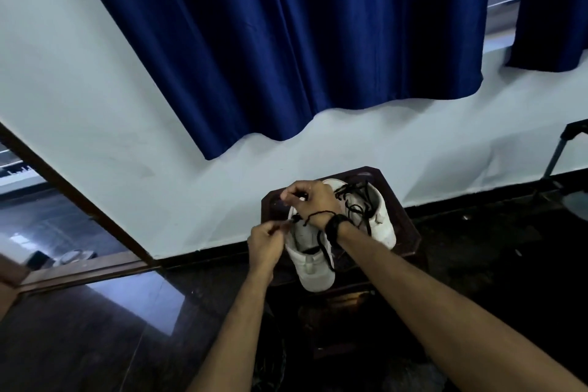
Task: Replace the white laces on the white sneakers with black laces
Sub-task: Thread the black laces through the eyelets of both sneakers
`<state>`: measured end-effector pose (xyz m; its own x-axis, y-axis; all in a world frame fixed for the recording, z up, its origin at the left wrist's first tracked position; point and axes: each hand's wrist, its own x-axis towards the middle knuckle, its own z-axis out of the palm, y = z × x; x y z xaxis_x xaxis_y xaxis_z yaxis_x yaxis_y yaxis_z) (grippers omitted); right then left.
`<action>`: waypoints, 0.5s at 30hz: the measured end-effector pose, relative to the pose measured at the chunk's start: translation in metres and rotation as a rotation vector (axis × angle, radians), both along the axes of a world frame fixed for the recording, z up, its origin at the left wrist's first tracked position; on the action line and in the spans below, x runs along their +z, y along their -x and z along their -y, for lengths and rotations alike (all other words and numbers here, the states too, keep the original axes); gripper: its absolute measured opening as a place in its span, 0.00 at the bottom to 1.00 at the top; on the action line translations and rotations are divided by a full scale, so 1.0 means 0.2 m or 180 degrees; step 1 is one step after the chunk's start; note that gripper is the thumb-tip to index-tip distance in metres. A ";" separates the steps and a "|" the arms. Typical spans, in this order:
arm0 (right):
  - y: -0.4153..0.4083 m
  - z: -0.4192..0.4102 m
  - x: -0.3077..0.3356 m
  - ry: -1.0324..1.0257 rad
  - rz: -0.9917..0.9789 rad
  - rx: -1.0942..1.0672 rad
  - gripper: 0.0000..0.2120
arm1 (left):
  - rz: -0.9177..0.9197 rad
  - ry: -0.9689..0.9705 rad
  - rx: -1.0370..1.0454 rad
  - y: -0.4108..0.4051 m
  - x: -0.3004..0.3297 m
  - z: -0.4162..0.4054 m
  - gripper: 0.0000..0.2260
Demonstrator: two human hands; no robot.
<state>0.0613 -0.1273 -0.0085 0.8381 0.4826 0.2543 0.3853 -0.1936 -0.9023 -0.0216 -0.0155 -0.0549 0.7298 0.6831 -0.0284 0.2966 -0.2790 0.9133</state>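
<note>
You are lacing the near sneaker [313, 267], which stands on the small dark table [410, 232] with its heel toward you. The far sneaker [380, 216] sits just beside it, to the right and further back, with a black lace [356, 200] already running through it, loose and untied. So by the look of it you are on the second shoe, and no white lace shows anywhere in view.

Your left hand [265, 243] is closed in a pinch on one end of the near lace [318, 216], at the shoe's left edge. Your right hand [307, 197] reaches across above the shoe, fingers curled; it seems to hold the other part of that lace, which drapes over your right wrist by the watch [335, 227], though the exact grip is too small to read. Which eyelet you have reached is hidden under your hands.

Next, I judge, you need to draw the slack through and feed the tip into the following eyelet. That calls for a firm pinch near the tip and a steady shoe, and you should free the strand from your wrist before pulling, or it may snag on the watch.
</note>
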 end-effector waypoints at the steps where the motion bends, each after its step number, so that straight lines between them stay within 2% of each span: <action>1: 0.02 -0.03 -0.02 0.0102 0.0026 0.0112 0.08 | 0.0036 0.0289 0.0079 0.00 -0.01 -0.01 0.05; 4: 0.04 -0.09 -0.12 0.0418 0.0150 0.0118 0.10 | 0.0131 0.1469 0.0193 0.00 -0.02 -0.04 0.08; 6: 0.03 -0.08 -0.17 0.0350 0.0159 -0.0039 0.11 | 0.0217 0.2052 0.0038 0.01 -0.01 -0.05 0.08; 9: 0.00 -0.03 -0.20 0.0294 0.0109 -0.0416 0.11 | 0.0420 0.2554 0.0027 0.02 -0.02 -0.05 0.06; 11: -0.02 0.01 -0.23 0.0411 0.0305 -0.0635 0.09 | 0.0519 0.2807 0.0113 0.03 -0.04 -0.05 0.05; 15: -0.03 0.04 -0.25 0.0635 0.0324 -0.0596 0.06 | 0.0624 0.3093 0.0223 0.03 -0.09 -0.06 0.04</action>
<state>0.0670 -0.1351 -0.0594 0.8925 0.3707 0.2571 0.4125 -0.4398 -0.7978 -0.0270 -0.0037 -0.0735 0.7405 0.4686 -0.4818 0.1032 0.6291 0.7704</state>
